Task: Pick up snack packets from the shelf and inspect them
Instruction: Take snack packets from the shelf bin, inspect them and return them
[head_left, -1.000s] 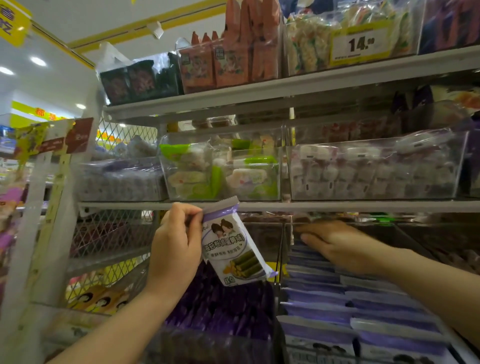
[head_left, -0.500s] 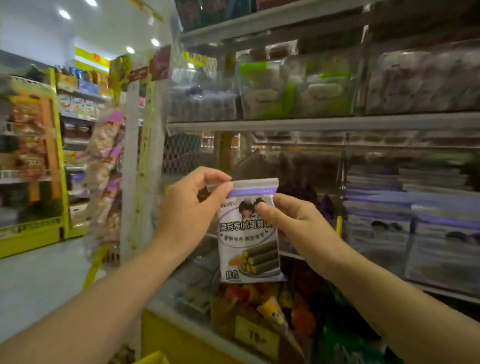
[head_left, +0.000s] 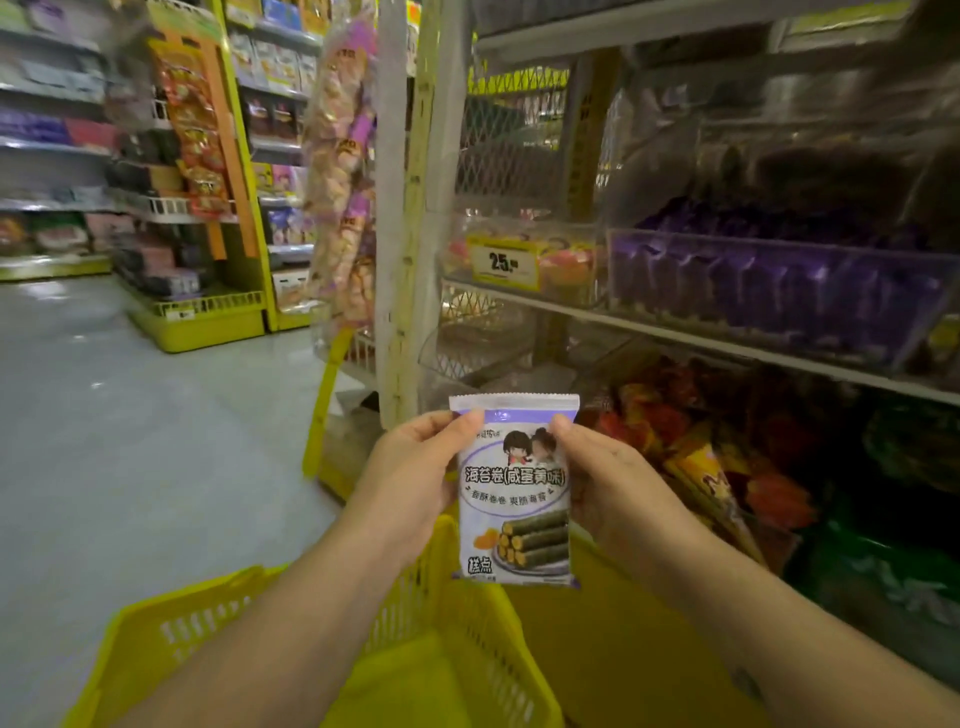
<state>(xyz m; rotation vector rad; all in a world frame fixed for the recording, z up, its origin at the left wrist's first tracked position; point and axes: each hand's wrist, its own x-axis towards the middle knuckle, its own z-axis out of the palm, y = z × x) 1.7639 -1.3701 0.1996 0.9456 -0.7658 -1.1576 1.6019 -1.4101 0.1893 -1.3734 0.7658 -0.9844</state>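
Snack packet (head_left: 514, 493) is held upright above the yellow basket (head_left: 467, 623), long axis vertical, printed front facing the camera, pinched at both upper corners by the left hand (head_left: 410, 478) and right hand (head_left: 613, 483).

open aisle floor (head_left: 130, 441) left, shelving (head_left: 727, 332) right, yellow basket (head_left: 467, 649) below

Centre frame, my left grip (head_left: 410, 478) and right grip (head_left: 608, 483) pinch the snack packet (head_left: 514, 499) by its upper corners (upright, print facing me) above a yellow basket (head_left: 171, 629) at the bottom; purple packs (head_left: 769, 286) line the shelf (head_left: 701, 339) at right.
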